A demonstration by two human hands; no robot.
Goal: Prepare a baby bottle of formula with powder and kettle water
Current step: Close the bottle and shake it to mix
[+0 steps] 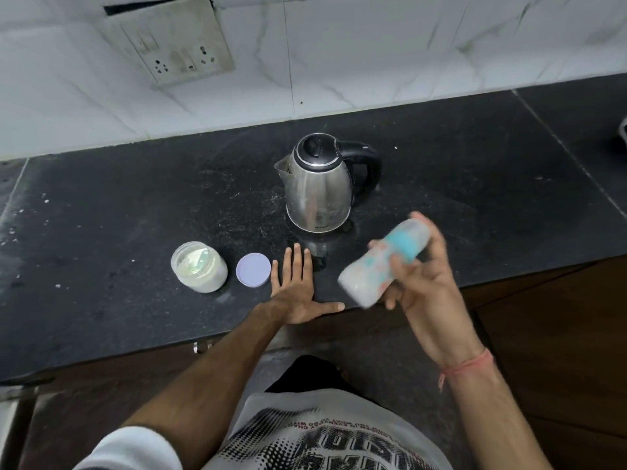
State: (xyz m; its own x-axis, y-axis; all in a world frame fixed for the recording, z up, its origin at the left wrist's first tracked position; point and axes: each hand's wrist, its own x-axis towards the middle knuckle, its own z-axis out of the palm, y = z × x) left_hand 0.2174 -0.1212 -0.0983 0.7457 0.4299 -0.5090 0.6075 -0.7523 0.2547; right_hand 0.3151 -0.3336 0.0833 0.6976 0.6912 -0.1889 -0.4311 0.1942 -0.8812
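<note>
My right hand grips a baby bottle with a blue collar, tilted sideways above the counter's front edge and motion-blurred; milky white contents show inside. My left hand lies flat and open on the black counter, fingers spread, holding nothing. A steel electric kettle with a black lid and handle stands behind both hands, lid closed. Left of my left hand lies a lilac lid, and beyond it an open clear jar of white powder with a scoop inside.
A white marble-look wall with a socket plate rises behind the counter. Brown cabinet fronts run below the counter edge. Part of a metal object shows at the far right.
</note>
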